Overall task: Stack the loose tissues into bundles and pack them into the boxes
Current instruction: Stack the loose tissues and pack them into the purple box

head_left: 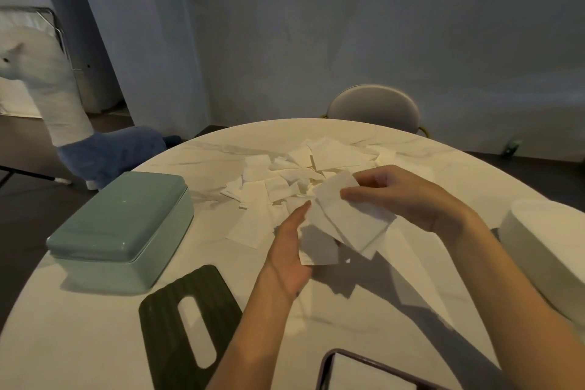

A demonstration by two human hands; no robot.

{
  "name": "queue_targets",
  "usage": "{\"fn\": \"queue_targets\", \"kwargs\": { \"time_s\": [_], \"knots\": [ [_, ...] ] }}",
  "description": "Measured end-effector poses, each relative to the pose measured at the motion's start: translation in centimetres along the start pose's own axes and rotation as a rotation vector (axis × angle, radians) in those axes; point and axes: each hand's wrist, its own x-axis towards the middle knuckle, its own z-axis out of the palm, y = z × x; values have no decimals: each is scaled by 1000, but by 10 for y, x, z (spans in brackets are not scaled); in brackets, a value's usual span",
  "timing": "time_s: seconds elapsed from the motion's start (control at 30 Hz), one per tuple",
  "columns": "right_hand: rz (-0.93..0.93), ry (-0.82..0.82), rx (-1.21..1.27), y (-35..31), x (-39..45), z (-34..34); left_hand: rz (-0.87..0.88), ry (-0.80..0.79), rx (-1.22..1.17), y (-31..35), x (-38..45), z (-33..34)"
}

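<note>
The hands meet over the middle of the table. The left hand lies flat with straight fingers, palm up under a small bundle of tissues that rests on it. The right hand pinches a single tissue between thumb and fingers, holding it over that bundle.

Beyond the hands, toward the far edge, a loose pile of tissues sprawls across the table, sheets overlapping at every angle. The table is round, pale, with faint grey marble veins, and the arms throw long shadows across it toward the near edge.

At the left edge stands a pale green box with its lid on. Near the near edge lies a dark ribbed lid with a long slot, flat on the table. A white box sits at the right edge, partly cut off. At the near edge a dark-rimmed container shows only its rim.

Behind the far edge stands a round-backed chair. The room is dim, with a plain bluish wall. On the dark floor to the left stands a blue and white plush animal.
</note>
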Motion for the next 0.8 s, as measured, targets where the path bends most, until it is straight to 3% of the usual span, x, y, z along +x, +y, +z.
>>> {"fn": "queue_targets", "kwargs": {
  "time_s": [0.1,0.23,0.33,0.5,0.7,0.8],
  "knots": [
    [7,87,27,0,8,13,-13,-44,-34,-3,1,1],
    [7,173,-192,10,13,27,-23,-141,-159,-3,-7,8],
    [-40,186,-353,17,15,29,-29,-181,-115,0,-13,12],
    [-108,218,-379,17,16,21,-69,-180,-48,-2,-11,12],
    [-178,1,-43,5,-1,-2,-121,-192,95,0,-8,5],
    [-189,-16,-171,9,2,4,-172,-221,36,1,-9,8]
  ]
}}
